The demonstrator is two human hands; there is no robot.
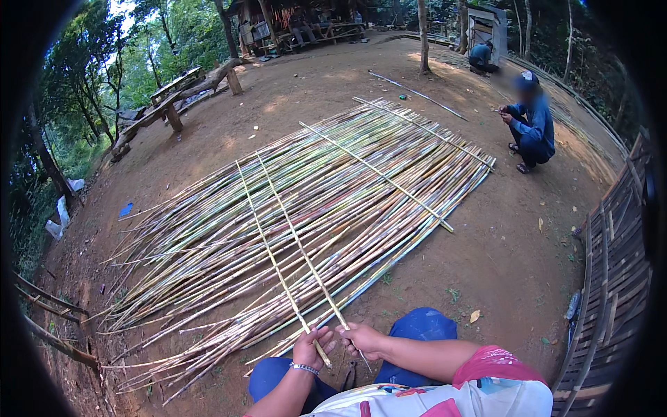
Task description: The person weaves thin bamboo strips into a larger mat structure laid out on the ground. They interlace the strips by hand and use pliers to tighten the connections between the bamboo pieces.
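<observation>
Many long thin bamboo poles [361, 187] lie side by side on the ground before me, with several poles laid across them. My left hand [310, 347], a bracelet at its wrist, closes round the near end of one cross pole [274, 264]. Beside it, my right hand [363, 340] is closed on a thin wire-like strip [363, 359], whose tail points down toward me. The near end of a second cross pole [303, 250] meets the fingers of this hand; whether they grip it is hidden. Between my knees lies a dark pair of pliers [349, 375].
A person in blue [533, 128] squats at the right beyond the poles; another crouches farther back. Slatted bamboo panelling [604, 292] stands close on my right. A log bench [174, 111] is at the far left. One loose pole [417, 94] lies beyond the layer.
</observation>
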